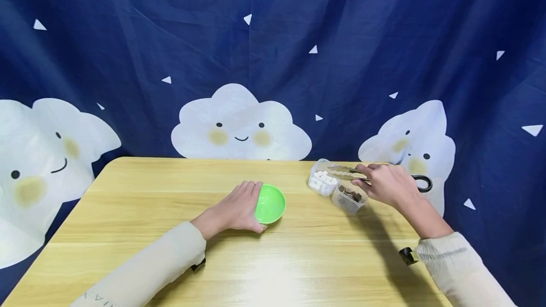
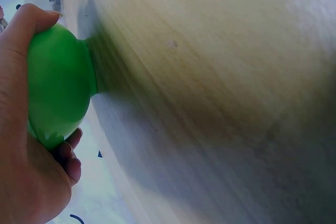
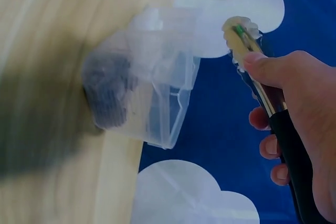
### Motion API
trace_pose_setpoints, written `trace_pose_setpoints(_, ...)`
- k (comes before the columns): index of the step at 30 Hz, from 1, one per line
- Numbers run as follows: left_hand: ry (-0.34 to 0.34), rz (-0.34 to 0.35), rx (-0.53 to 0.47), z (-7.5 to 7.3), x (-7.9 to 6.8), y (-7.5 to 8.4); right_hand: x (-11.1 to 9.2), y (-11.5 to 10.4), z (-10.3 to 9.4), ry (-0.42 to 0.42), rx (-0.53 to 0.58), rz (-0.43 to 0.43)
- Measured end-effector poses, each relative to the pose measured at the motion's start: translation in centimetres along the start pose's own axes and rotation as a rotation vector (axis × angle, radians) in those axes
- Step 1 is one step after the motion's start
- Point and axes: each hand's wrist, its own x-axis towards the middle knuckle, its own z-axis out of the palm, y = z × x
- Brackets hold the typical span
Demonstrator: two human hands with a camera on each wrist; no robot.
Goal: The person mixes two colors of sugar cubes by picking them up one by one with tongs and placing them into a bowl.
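My left hand (image 1: 241,207) grips a green bowl (image 1: 271,205) by its rim, thumb on the near side and fingers on the far side. The left wrist view shows the bowl (image 2: 60,85) upright, its foot close over the wooden table. My right hand (image 1: 389,184) holds metal tongs (image 1: 341,172) with black handles. The tongs' tips point left, above two clear plastic containers. One container (image 1: 314,185) has white pieces (image 1: 324,177) in it; the nearer container (image 1: 347,203) has dark brown pieces (image 1: 352,194). In the right wrist view, the thumb and fingers wrap the tongs (image 3: 273,100).
The wooden table (image 1: 141,207) ends at its back edge against a dark blue curtain (image 1: 273,27) with smiling white clouds. Both containers stand near that back edge, right of the bowl. Dark wrist devices (image 1: 408,256) sit at the sleeves.
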Motion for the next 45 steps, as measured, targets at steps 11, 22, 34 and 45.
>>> trace_pose_setpoints(11,0.009,-0.004,-0.003,0.0,0.0,0.0,1.8,1.2,0.2,-0.099,-0.075,-0.080)
trace_pose_setpoints(22,-0.007,-0.009,0.002,0.0,0.0,0.1,2.9,1.6,1.2,-0.139,-0.133,-0.159)
trace_pose_setpoints(34,-0.002,-0.006,-0.005,0.0,0.0,0.1,4.0,1.2,2.1,-0.062,-0.285,-0.270)
trace_pose_setpoints(45,-0.004,-0.011,-0.021,0.0,0.0,0.1,5.5,0.4,2.6,-0.038,-0.346,-0.333)
